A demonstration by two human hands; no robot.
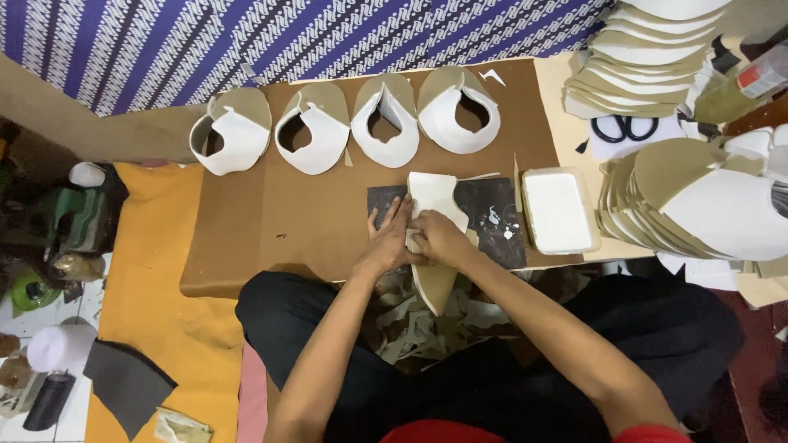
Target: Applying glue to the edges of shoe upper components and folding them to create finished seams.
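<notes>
Brown board forms the low surface, laid over yellow cloth. At its near edge a cream shaped piece is pressed down on a dark cutting mat. The piece is pinned by the left hand, fingers spread flat along its left edge. The grip of the right hand is closed over the piece's lower part; whether something small is held inside cannot be told. Just right of the mat a white tray is set. Four folded cream pieces are lined up along the far edge. Stacks of cut pieces and black scissors are seen further right.
</notes>
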